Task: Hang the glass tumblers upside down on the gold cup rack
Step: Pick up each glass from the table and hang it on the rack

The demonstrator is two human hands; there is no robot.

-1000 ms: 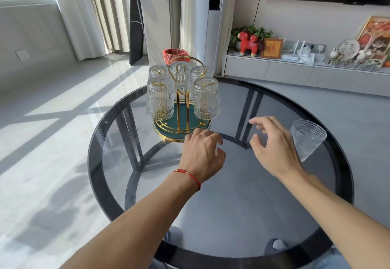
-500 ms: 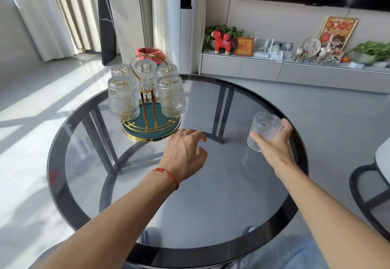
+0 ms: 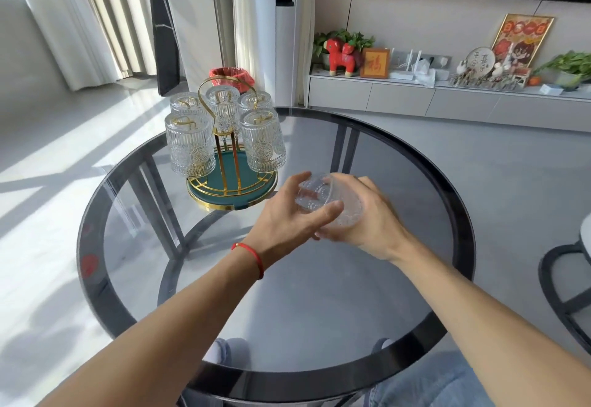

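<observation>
Rack: the gold cup rack (image 3: 231,183) stands at the left of the round glass counter (image 3: 415,163), with five tumblers (image 3: 262,141) hung mouth down around its post.
Change: half a second ago the last tumbler (image 3: 329,203) stood at the counter's right edge in the right hand alone; now it is lifted to the middle, just beside the rack's base, and both hands are on it.
Left hand: the left hand (image 3: 287,218) closes fingers and thumb over the tumbler's near side.
Right hand: the right hand (image 3: 371,218) cups it from behind, gripping.
Meaning: likely the final glass, being turned for hanging.
Direction: its long axis lies tilted, roughly level, one round end facing up-left toward the rack; whether that is mouth or base, I cannot tell.
</observation>
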